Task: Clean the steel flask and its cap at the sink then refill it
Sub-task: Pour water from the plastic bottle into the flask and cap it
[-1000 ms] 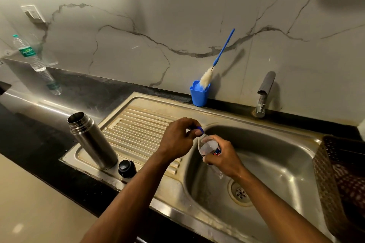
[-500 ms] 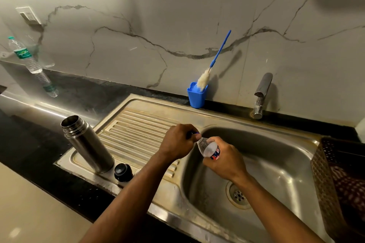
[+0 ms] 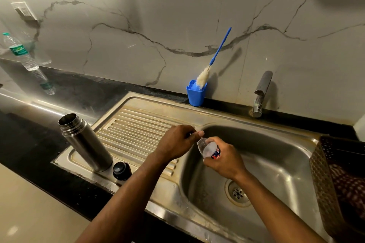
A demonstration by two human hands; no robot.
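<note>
The open steel flask stands upright on the left of the sink's drainboard. Its black cap sits beside its base. Over the basin's left edge, my right hand grips a small clear plastic bottle with a red and blue label, tilted towards my left hand. My left hand has its fingers curled and pinches at the bottle's mouth. The bottle's blue cap is hidden inside those fingers.
The steel basin has a drain at its bottom and a tap behind it. A blue cup holds a bottle brush. A water bottle stands at the back left. A woven basket sits on the right.
My hands and the small bottle stay over the basin's edge. The blue cap seen between my left fingers a second ago is now hidden by them. The view has shifted slightly.
</note>
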